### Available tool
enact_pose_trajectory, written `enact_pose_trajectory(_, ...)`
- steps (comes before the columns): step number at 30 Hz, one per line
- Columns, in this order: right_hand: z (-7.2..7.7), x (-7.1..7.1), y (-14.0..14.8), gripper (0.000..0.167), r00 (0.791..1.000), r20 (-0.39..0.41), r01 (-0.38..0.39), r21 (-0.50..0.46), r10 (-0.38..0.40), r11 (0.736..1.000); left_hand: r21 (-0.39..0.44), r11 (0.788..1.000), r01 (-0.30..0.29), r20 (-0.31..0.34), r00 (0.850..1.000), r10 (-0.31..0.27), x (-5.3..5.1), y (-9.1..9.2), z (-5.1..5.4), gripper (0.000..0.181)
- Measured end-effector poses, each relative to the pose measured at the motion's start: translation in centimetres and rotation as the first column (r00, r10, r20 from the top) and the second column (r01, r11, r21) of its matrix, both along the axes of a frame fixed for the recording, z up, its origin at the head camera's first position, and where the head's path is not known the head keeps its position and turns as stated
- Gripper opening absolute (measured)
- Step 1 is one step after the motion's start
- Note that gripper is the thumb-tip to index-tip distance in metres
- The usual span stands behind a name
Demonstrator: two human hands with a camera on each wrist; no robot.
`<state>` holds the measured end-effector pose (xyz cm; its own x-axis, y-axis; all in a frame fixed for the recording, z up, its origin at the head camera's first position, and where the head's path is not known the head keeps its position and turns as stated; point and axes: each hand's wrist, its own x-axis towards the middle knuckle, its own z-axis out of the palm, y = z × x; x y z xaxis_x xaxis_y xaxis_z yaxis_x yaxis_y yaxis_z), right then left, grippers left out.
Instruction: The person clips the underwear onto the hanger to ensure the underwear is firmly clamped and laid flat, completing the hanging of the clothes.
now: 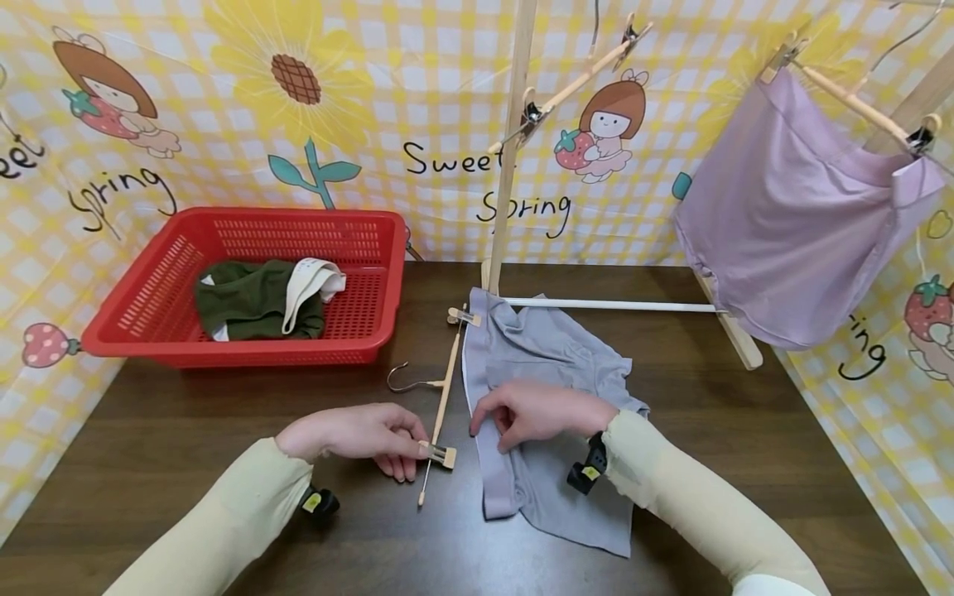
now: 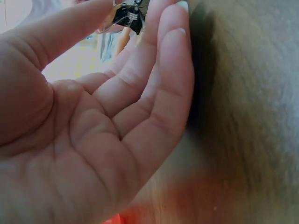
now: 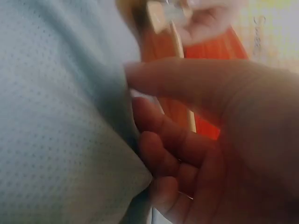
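On the table lies a pair of grey boxer briefs (image 1: 566,488), its waistband along the left side. A wooden clip hanger (image 1: 445,393) lies just left of it, hook pointing left. The hanger's upper clip (image 1: 465,316) is on the waistband's far corner. My left hand (image 1: 365,439) pinches the lower clip (image 1: 443,454), which stands apart from the fabric; the left wrist view shows it between thumb and fingers. With thumb and fingertips, my right hand (image 1: 540,411) pinches the waistband's middle; the right wrist view shows the fabric edge (image 3: 119,93) there.
A red basket (image 1: 242,354) at the back left holds a dark green garment (image 1: 246,294) with a white band. Behind the briefs stands a wooden rack (image 1: 509,165) with a white bar (image 1: 619,305). From it hang a bare clip hanger (image 1: 589,73) and a lilac garment (image 1: 790,215).
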<state>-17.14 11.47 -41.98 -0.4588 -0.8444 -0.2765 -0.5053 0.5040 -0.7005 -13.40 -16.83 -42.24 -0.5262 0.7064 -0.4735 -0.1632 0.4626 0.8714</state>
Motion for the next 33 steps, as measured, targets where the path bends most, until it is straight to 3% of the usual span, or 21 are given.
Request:
enact_pose_trajectory(3,0.4,0.2,0.9,0.036,0.999,-0.015,0.052,0.005,-0.052,0.999,0.011,1.0,-0.006,0.003,1.0,0.006,0.1,0.2,-0.1,0.016)
enact_pose_trajectory(6,0.7,1.3,1.3,0.038,0.995,-0.073,0.075,0.016,-0.073,0.997,-0.013,1.0,-0.002,-0.017,1.0,0.001,0.3,0.5,0.0,0.018)
enact_pose_trajectory(11,1.0,4.7,0.9,0.051,0.975,-0.224,0.01,0.099,0.013,0.995,-0.112,0.994,-0.01,-0.04,0.999,0.005,0.3,0.8,0.5,0.026)
enact_pose_trajectory(13,0.7,6.0,0.5,0.056,0.952,-0.302,-0.019,0.115,0.054,0.993,-0.15,0.989,-0.012,-0.05,0.999,0.005,0.3,0.8,0.6,0.031)
enact_pose_trajectory(17,-0.5,7.5,-0.3,0.062,0.883,-0.463,-0.019,0.115,0.071,0.993,-0.189,0.982,-0.009,-0.066,0.998,-0.004,0.4,0.9,0.6,0.042)
enact_pose_trajectory(21,-1.3,7.9,-0.9,0.059,0.822,-0.563,-0.021,0.109,0.079,0.994,-0.205,0.979,-0.017,-0.074,0.997,0.002,0.6,1.0,0.5,0.048)
enact_pose_trajectory(24,-1.5,7.8,-1.1,0.046,0.792,-0.603,-0.059,0.09,0.101,0.994,-0.222,0.974,-0.033,-0.081,0.997,0.015,0.7,1.2,0.2,0.051)
enact_pose_trajectory(26,-1.5,7.7,-1.1,0.033,0.794,-0.599,-0.085,0.056,0.102,0.995,-0.224,0.973,-0.055,-0.086,0.996,0.036,0.7,1.3,0.1,0.051)
enact_pose_trajectory(28,-1.3,7.5,-0.9,0.023,0.812,-0.577,-0.102,0.013,0.091,0.995,-0.208,0.975,-0.078,-0.103,0.993,0.057,0.6,1.4,0.0,0.05)
enact_pose_trajectory(33,-0.5,7.0,0.0,0.02,0.864,-0.503,-0.084,-0.073,0.036,0.994,-0.104,0.989,-0.102,-0.123,0.988,0.089,0.6,1.3,-0.3,0.049)
